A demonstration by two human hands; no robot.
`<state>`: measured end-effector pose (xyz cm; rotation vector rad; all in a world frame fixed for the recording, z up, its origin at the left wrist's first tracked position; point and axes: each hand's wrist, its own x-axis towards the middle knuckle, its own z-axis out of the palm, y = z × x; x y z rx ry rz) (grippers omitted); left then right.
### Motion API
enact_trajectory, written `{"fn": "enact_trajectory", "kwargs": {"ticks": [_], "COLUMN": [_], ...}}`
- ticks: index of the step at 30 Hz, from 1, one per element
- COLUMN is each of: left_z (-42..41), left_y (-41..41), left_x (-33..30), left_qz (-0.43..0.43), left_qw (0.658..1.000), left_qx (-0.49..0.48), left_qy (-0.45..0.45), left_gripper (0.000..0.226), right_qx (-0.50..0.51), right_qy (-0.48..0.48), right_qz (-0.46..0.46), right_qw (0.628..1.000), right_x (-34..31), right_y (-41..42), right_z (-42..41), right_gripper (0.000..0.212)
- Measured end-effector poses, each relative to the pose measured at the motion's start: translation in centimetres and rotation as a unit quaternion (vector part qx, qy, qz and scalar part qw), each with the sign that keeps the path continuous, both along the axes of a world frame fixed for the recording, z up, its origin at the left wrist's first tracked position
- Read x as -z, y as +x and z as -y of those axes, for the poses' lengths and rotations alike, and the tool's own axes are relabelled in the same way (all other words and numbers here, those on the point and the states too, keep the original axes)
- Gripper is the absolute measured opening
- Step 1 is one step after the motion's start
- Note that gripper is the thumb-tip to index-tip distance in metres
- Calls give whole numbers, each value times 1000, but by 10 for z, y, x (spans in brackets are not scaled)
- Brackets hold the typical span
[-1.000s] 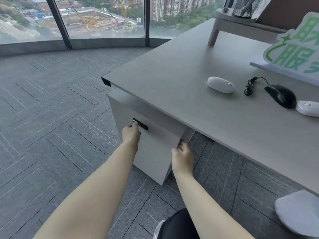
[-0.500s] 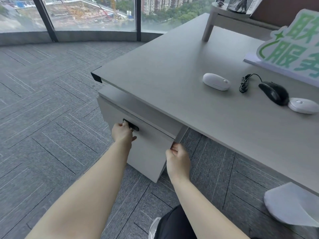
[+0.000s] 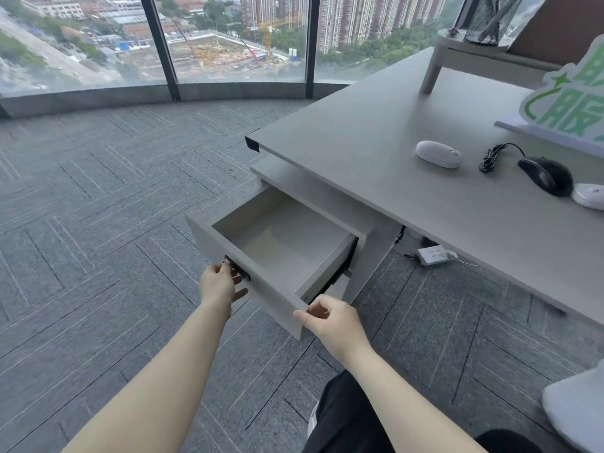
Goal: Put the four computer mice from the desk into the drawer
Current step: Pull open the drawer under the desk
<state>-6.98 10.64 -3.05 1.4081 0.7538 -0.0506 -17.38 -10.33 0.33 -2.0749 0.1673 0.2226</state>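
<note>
Drawer [image 3: 261, 273] open, bare inside; mice [image 3: 438, 154] on desk [image 3: 376, 152].

We're in an office, high up in a tower. Beyond the left hand [image 3: 219, 282], floor-to-ceiling windows [image 3: 235, 37] look down on apartment blocks and a construction site. Grey carpet tiles [image 3: 98, 223] run under both arms. Up and right of the right hand [image 3: 333, 322], a broad grey desk [image 3: 376, 132] carries computer mice, a white one [image 3: 438, 154] and a black corded one [image 3: 545, 175], with a monitor riser [image 3: 483, 57] and mesh pen cup [image 3: 492, 18] further back. The pedestal drawer [image 3: 281, 243] sits between the hands.
</note>
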Motion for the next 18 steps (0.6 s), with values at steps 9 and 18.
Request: {"fn": "enact_trajectory", "kwargs": {"ticks": [9,18], "left_z": [-62,-91], "left_y": [-62,-97], "left_x": [3,6], "left_qz": [-6,6], "left_qw": [1000,998], "left_qx": [-29,-54], "left_qy": [3,9], "left_gripper": [26,21], "right_qx": [-152,-236], "right_qy": [-10,-49], "right_qz": [-42,-39], "right_qw": [987,970], "right_x": [-3,-7], "right_y": [-32,-55], "right_z": [-45,-73], "right_gripper": [35,37]}}
